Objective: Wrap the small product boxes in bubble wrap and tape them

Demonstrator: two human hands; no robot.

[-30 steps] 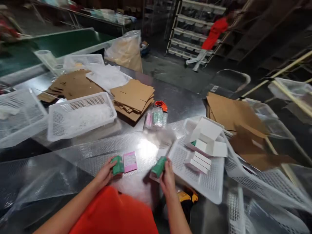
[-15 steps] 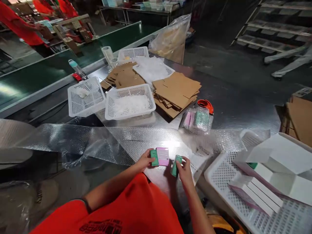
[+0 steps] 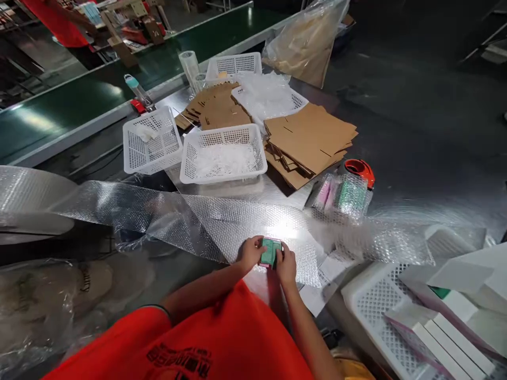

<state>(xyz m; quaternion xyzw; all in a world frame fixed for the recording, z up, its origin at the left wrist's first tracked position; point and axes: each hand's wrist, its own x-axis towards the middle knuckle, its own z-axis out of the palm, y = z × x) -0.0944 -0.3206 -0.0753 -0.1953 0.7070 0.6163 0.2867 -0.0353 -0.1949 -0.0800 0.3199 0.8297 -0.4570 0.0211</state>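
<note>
Two small green boxes [image 3: 269,251] sit side by side between my hands, on top of a pink box whose edge just shows beneath them. My left hand [image 3: 251,254] grips the left green box, with the thumb on its face. From the right, my right hand [image 3: 286,265] closes on the other green box. Under them a long strip of bubble wrap [image 3: 222,224] lies across the metal table. Bubble-wrapped pink and green boxes [image 3: 351,194] lie beyond my right hand, beside an orange tape dispenser [image 3: 360,170].
White baskets [image 3: 224,180] and flat cardboard stacks [image 3: 311,134] stand at the back of the table. A bubble wrap roll [image 3: 31,195] is at far left. At lower right, a white basket [image 3: 372,295] holds white-and-pink boxes [image 3: 443,338]. A green conveyor [image 3: 158,66] runs behind.
My right hand has brought its green box left, next to the other one. The green boxes now cover most of the pink box. The view has shifted.
</note>
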